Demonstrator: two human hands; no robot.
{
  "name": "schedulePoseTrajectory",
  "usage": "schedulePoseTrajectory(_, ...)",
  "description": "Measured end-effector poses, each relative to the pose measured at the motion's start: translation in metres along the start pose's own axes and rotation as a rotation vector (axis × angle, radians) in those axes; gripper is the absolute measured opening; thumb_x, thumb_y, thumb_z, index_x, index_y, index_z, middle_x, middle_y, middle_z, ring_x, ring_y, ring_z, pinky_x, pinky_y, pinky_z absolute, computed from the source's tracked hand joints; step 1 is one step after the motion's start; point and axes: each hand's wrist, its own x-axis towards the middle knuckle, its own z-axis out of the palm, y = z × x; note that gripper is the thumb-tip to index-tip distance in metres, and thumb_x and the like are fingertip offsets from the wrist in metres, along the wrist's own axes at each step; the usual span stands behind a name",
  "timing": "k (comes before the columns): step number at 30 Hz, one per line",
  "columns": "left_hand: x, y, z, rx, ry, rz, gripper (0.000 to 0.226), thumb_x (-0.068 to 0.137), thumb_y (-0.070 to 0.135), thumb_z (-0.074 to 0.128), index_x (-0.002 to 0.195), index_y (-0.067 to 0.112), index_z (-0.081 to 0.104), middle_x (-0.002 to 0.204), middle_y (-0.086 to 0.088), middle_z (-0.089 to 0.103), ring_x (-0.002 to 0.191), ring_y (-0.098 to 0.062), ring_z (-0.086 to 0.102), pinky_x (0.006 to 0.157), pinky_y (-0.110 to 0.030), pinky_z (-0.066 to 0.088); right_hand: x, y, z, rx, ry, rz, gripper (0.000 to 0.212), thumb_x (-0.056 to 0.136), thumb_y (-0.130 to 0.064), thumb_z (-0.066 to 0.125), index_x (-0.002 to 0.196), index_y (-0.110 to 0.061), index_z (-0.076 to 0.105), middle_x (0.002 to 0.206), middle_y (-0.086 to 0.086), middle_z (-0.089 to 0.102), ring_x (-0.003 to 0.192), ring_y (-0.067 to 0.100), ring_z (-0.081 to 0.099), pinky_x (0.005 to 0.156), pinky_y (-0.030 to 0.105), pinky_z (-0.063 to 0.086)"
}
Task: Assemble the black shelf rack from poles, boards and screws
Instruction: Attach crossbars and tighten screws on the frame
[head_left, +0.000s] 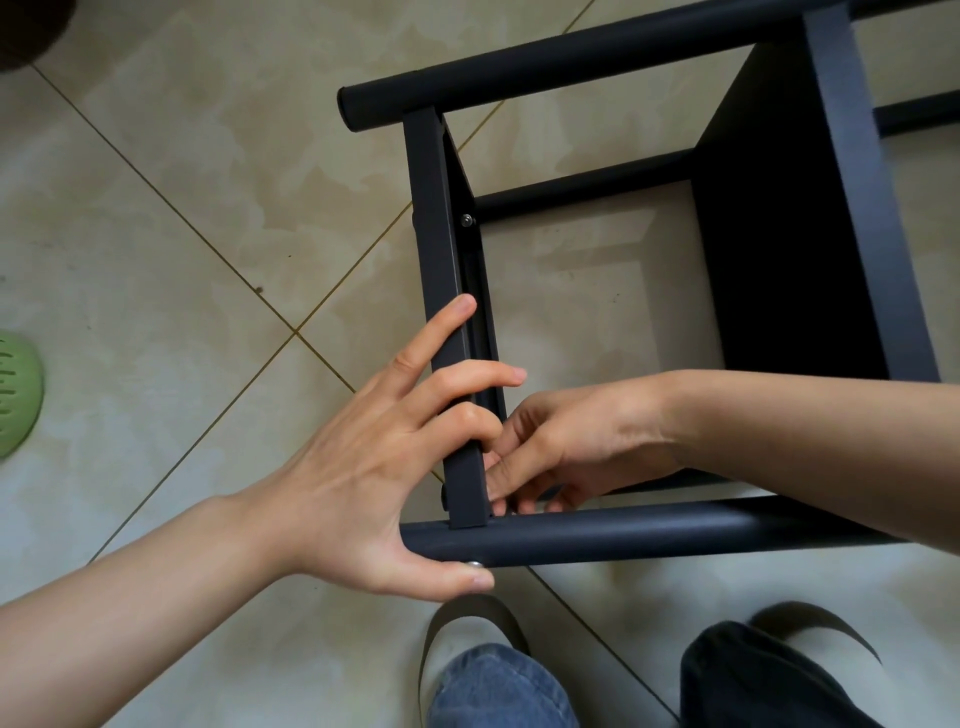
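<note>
Head camera view, looking down at a tiled floor (182, 218) where a partly built black shelf rack (779, 234) lies on its side. Left hand (374, 467) grasps a flat board edge (441, 249), fingers (467, 376) draped over its top and the thumb under the near pole (649, 535), beside a silver screw (474, 564). Right hand (566, 447) reaches inside the frame at the same corner, its fingers curled against the board; whether they pinch anything cannot be told. A second screw (467, 221) shows farther up the board.
</note>
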Motion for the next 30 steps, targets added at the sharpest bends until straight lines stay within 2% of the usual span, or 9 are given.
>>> schedulePoseTrajectory(4,0.0,0.001,-0.001,0.0,0.003,-0.001,0.063,0.07,0.067,0.069,0.109,0.022,0.047,0.148,-0.001,0.043,0.155,-0.034,0.001,0.105,-0.049,0.042,0.0,-0.001,0.003,0.001,0.019,0.017,0.022,0.097,-0.016,0.06,0.077,-0.014,0.07,0.075,0.001,0.065,0.068,0.011,0.055,0.07,0.026,0.043)
schedulePoseTrajectory(11,-0.001,0.001,-0.001,0.032,-0.002,-0.011,0.063,0.07,0.068,0.07,0.109,0.021,0.052,0.15,0.001,0.041,0.155,-0.031,-0.001,0.117,-0.031,0.028,-0.012,-0.004,0.006,-0.065,0.102,-0.037,0.016,0.095,-0.017,0.061,0.082,-0.015,0.07,0.083,0.0,0.068,0.074,0.012,0.058,0.071,0.023,0.046)
schedulePoseTrajectory(13,-0.002,0.002,-0.003,0.037,0.0,-0.028,0.063,0.07,0.068,0.071,0.109,0.024,0.052,0.153,0.004,0.039,0.156,-0.028,-0.002,0.116,-0.032,0.028,-0.019,-0.005,0.007,-0.08,0.117,-0.057,0.012,0.094,-0.016,0.063,0.086,-0.015,0.071,0.086,0.0,0.07,0.077,0.012,0.061,0.072,0.021,0.049)
schedulePoseTrajectory(18,-0.009,0.011,-0.006,0.04,-0.01,-0.107,0.065,0.071,0.067,0.07,0.122,0.029,0.054,0.165,0.012,0.019,0.155,-0.017,-0.007,0.113,-0.032,0.021,-0.038,-0.005,0.013,-0.1,0.225,-0.095,0.013,0.092,-0.018,0.067,0.1,-0.01,0.073,0.099,0.007,0.073,0.086,0.014,0.065,0.084,0.028,0.05)
schedulePoseTrajectory(21,-0.019,0.022,-0.004,0.03,0.015,-0.202,0.078,0.075,0.065,0.067,0.143,0.035,0.044,0.166,0.021,0.002,0.154,-0.008,-0.009,0.114,-0.028,0.016,-0.052,-0.003,0.025,-0.225,0.358,-0.105,0.014,0.091,-0.022,0.068,0.1,-0.014,0.075,0.096,0.002,0.075,0.083,0.01,0.067,0.083,0.024,0.05)
schedulePoseTrajectory(23,-0.027,0.032,0.001,-0.025,0.052,-0.293,0.088,0.077,0.064,0.066,0.153,0.042,0.028,0.164,0.027,-0.005,0.152,-0.001,-0.01,0.118,-0.031,0.014,-0.063,0.0,0.034,-0.516,0.521,-0.108,0.012,0.092,-0.027,0.066,0.099,-0.024,0.076,0.09,-0.01,0.075,0.077,-0.001,0.065,0.078,0.013,0.049)
schedulePoseTrajectory(25,-0.034,0.044,0.008,-0.127,0.124,-0.428,0.098,0.076,0.062,0.068,0.154,0.052,0.011,0.16,0.038,-0.007,0.149,0.006,-0.009,0.122,-0.036,0.012,-0.075,0.004,0.043,-0.737,0.637,-0.134,0.017,0.093,-0.029,0.064,0.104,-0.025,0.075,0.089,-0.015,0.072,0.077,-0.007,0.063,0.072,0.007,0.046)
schedulePoseTrajectory(27,-0.04,0.058,0.02,-0.31,0.26,-0.599,0.11,0.074,0.052,0.079,0.149,0.062,0.0,0.154,0.046,-0.003,0.147,0.011,-0.002,0.12,-0.03,0.012,-0.088,0.012,0.051,-0.844,0.711,-0.145,0.02,0.095,-0.029,0.06,0.109,-0.024,0.074,0.094,-0.013,0.07,0.083,-0.002,0.064,0.074,0.01,0.047)
schedulePoseTrajectory(30,-0.042,0.075,0.042,-0.639,0.508,-0.812,0.119,0.073,0.034,0.087,0.152,0.054,0.0,0.157,0.027,0.021,0.142,0.007,0.02,0.114,-0.024,0.02,-0.105,0.025,0.06,-0.944,0.792,-0.143,0.023,0.097,-0.03,0.058,0.115,-0.023,0.07,0.104,-0.008,0.07,0.094,0.008,0.065,0.082,0.02,0.05)
